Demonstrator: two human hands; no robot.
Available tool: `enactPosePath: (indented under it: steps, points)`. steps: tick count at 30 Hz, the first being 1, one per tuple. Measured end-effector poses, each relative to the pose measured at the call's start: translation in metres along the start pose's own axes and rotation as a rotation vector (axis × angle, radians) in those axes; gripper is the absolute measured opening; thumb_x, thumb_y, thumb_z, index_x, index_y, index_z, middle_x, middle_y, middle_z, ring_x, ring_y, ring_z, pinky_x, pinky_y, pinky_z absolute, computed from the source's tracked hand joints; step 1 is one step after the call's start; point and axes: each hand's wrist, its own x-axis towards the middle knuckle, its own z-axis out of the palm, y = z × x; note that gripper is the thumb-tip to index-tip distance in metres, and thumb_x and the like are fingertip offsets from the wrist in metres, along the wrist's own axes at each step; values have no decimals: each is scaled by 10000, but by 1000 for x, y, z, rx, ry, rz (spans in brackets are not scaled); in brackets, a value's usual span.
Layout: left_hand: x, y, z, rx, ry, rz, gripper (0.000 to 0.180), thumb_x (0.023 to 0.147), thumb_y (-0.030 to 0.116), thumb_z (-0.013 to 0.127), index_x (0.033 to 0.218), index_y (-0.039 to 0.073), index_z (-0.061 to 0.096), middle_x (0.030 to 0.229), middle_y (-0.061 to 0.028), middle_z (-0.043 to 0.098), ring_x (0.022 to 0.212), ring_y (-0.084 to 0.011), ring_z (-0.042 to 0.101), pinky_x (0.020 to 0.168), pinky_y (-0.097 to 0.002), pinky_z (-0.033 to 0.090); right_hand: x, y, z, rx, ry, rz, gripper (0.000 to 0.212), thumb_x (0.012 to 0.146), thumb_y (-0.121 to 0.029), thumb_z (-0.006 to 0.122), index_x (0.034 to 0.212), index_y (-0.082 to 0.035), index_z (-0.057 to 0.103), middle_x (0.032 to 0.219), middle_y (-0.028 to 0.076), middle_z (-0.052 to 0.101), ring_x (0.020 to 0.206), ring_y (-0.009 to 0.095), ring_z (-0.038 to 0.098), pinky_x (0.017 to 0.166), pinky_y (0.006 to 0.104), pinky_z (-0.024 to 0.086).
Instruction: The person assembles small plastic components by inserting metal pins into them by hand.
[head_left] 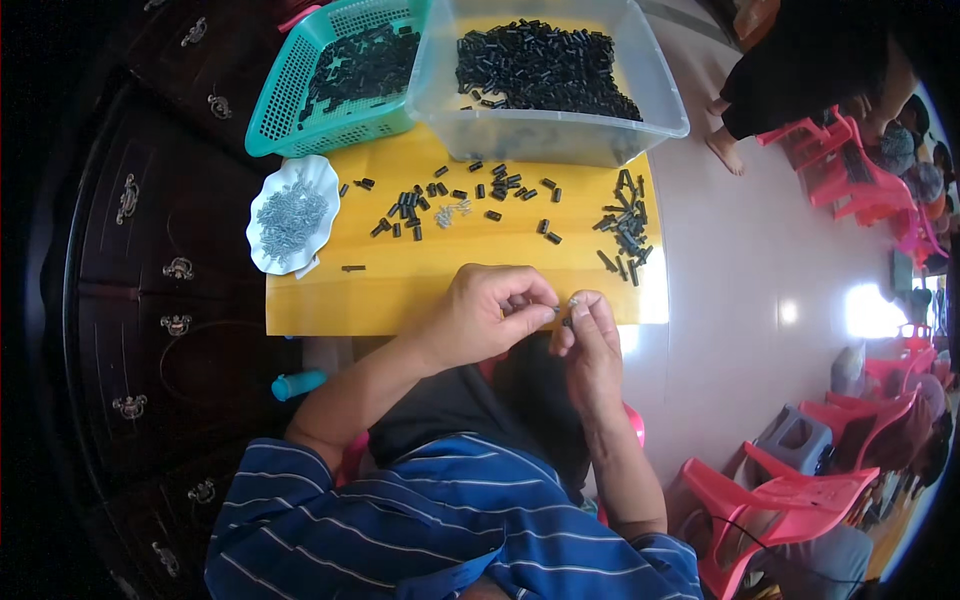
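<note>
My left hand (495,308) hovers over the front edge of the yellow table, thumb and finger pinched on a tiny dark part that is mostly hidden. Close beside it, my right hand (590,335) has its fingers closed around a small black piece (568,321), with a little pale bit showing at the fingertips. Loose short black tubes (493,215) lie scattered beyond my hands, with a small heap of clear or silvery pieces (447,214) among them. To the right is a pile of longer black parts (630,230). One thin dark piece (353,268) lies alone at the left.
A white scalloped dish (322,190) of small silvery pieces stands at the table's left. At the back are a green basket (270,120) and a translucent bin (560,140), both holding black parts. Dark drawers line the left; pink chairs (770,500) and another person (800,70) are right.
</note>
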Motion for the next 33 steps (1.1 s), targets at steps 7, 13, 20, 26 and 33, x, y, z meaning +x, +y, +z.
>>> enactPosePath:
  steps: [7, 13, 20, 26, 33]
  points:
    - [-1, 5, 8, -26, -31, 39, 21, 859, -26, 665, 880, -23, 663, 770, -93, 709, 685, -132, 687, 621, -248, 539, 1, 2, -1, -16, -4, -27, 92, 1037, -188, 482, 1047, -100, 504, 793, -27, 472, 684, 73, 465, 641, 223, 397]
    - [-1, 7, 9, -51, -60, 44, 11, 871, -35, 649, 865, -33, 658, 765, -92, 712, 679, -124, 686, 619, -241, 540, 0, 2, 2, -53, -5, -76, 85, 1037, -171, 486, 1048, -88, 495, 842, -22, 468, 708, 72, 471, 658, 221, 407]
    - [-7, -22, 26, -262, -14, -83, 31, 913, -7, 635, 932, -29, 645, 778, -36, 683, 643, -53, 617, 557, -198, 485, 1, 10, 1, -295, 16, -289, 92, 1045, -158, 465, 1033, -68, 482, 831, -11, 468, 716, 67, 457, 659, 218, 401]
    - [-3, -31, 24, -455, -77, -151, 79, 923, 4, 633, 999, -14, 620, 837, -40, 676, 706, -49, 617, 609, -184, 493, 0, 9, 0, -345, 19, -324, 103, 1049, -164, 456, 1044, -64, 479, 838, -5, 475, 722, 69, 460, 662, 217, 402]
    - [-2, -11, 11, -232, -76, -20, 131, 877, 17, 691, 1001, -4, 655, 823, -29, 677, 691, -56, 625, 602, -197, 487, -1, 5, 3, -131, -35, -226, 104, 1048, -170, 460, 1067, -69, 476, 875, 5, 479, 735, 77, 480, 674, 221, 417]
